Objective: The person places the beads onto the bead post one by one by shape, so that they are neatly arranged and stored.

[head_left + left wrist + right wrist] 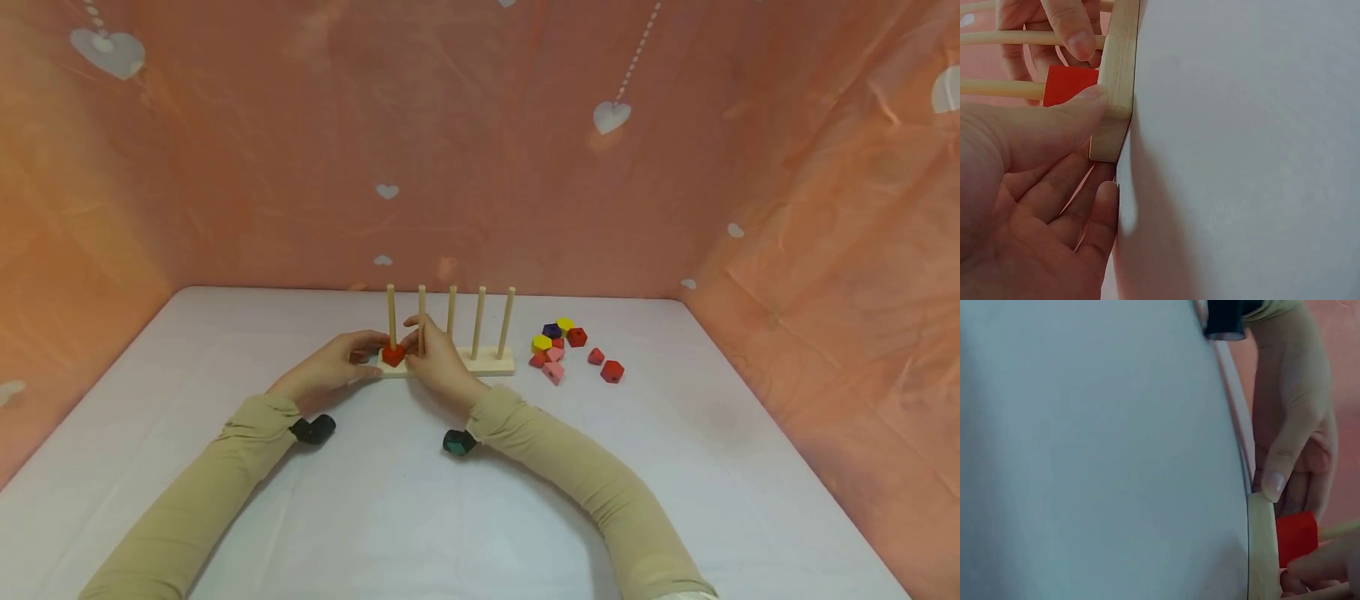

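Note:
A wooden peg stand (491,360) with several upright pegs lies across the table. Its leftmost peg carries a red block (393,356), low down at the base. The left hand (337,360) holds that end of the stand; its thumb (1079,112) lies over the base's corner, and the other fingers reach round behind. Beside the second peg is the right hand (438,367), fingers loosely bent. Its fingertips come right up to the red block's side in the right wrist view, and its thumb hangs close over the base in the left wrist view.
To the right of the stand lies a loose group of blocks: yellow (542,343), dark purple (552,331), pink (553,372) and red (577,337). A red block (612,372) sits farther right. A pink cloth (480,167) with hearts hangs behind the white table (375,517).

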A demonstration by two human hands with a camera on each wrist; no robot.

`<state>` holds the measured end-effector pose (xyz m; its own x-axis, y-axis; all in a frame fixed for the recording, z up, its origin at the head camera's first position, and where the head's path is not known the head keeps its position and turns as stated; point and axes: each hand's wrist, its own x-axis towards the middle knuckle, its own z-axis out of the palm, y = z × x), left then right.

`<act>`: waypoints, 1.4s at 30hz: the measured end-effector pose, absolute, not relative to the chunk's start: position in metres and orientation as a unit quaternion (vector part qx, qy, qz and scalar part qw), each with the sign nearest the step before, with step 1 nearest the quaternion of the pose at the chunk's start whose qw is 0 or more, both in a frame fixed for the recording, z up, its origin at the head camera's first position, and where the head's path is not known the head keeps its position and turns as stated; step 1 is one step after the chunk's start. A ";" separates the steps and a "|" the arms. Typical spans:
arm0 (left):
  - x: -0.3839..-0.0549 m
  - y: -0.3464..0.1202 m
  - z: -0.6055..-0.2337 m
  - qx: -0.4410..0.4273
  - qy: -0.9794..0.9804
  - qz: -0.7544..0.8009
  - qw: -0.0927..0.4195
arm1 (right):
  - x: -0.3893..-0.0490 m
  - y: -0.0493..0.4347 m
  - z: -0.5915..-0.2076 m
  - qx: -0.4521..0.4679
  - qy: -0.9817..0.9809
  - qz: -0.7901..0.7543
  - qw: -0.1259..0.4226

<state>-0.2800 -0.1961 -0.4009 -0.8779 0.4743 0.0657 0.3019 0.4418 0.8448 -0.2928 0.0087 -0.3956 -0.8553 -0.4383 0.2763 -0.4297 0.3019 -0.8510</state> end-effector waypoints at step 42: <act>-0.277 -0.197 -0.399 0.179 0.844 0.493 0.117 | -0.280 0.215 -0.332 -0.298 0.831 -0.470 -0.007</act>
<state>-0.2772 -0.1966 -0.3994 -0.9085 0.4175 -0.0207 0.1871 0.4505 0.8730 -0.2804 0.2152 -0.3325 -0.8228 -0.4877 0.2917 -0.5015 0.3817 -0.7764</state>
